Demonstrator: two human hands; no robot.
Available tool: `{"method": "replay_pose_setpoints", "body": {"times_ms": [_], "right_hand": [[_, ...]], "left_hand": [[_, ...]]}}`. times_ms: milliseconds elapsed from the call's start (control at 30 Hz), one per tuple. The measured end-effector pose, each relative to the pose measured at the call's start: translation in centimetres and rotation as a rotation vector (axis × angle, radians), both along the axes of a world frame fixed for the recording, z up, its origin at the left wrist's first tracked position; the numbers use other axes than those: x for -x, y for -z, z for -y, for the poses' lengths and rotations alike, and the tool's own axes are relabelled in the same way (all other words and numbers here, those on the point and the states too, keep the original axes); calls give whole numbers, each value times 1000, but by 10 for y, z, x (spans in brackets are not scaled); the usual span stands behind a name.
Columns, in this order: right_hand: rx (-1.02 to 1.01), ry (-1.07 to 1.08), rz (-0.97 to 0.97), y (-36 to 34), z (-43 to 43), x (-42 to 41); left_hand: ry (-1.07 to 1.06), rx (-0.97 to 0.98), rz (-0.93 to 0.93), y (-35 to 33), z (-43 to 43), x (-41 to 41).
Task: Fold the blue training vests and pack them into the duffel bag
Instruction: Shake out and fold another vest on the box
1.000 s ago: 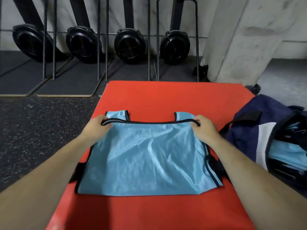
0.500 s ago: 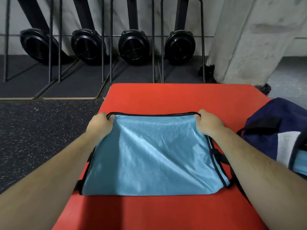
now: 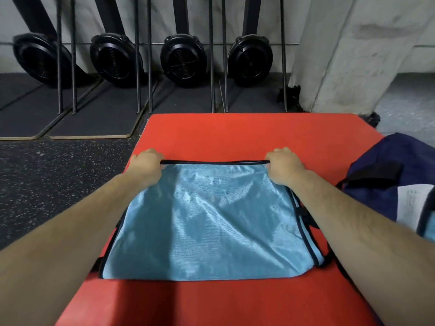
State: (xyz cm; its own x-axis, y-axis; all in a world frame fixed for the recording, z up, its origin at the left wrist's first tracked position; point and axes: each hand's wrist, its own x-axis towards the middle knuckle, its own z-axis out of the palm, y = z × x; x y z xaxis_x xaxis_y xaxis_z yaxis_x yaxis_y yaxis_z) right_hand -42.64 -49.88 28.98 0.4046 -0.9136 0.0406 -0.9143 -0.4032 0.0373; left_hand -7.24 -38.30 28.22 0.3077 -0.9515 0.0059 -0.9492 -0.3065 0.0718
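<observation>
A light blue training vest (image 3: pixel 211 222) with black trim lies folded in half on the red mat (image 3: pixel 247 135). Its black-edged far edge is stretched straight between my hands. My left hand (image 3: pixel 146 164) grips the far left corner, and my right hand (image 3: pixel 283 167) grips the far right corner. The navy duffel bag (image 3: pixel 397 184) with a white panel sits at the mat's right edge, partly cut off by the frame. A bit of blue fabric shows inside it at the far right.
Several black rowing-machine flywheels (image 3: pixel 183 57) and metal rails stand upright along the back wall. A concrete pillar (image 3: pixel 348 52) rises at the back right. Dark speckled rubber floor (image 3: pixel 58 175) lies left of the mat.
My hands carried the vest's edge away from me, over the shoulder straps, which are now covered. The view shifted slightly, so less of the duffel bag shows.
</observation>
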Motion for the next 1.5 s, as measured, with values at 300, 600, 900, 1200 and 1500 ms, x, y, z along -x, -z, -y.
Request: {"method": "replay_pose_setpoints", "body": {"times_ms": [300, 600, 900, 1200, 1500], "right_hand": [[-13, 42, 525, -78, -34, 18], [244, 32, 941, -215, -65, 24], [353, 70, 1015, -169, -157, 46], [-56, 249, 620, 34, -247, 58], [150, 156, 348, 44, -269, 52]], "left_hand": [[-56, 297, -75, -74, -28, 6], [-44, 766, -270, -230, -81, 21], [-49, 861, -467, -185, -164, 67], [-52, 437, -475, 24, -245, 114], [103, 442, -74, 42, -246, 120]]}}
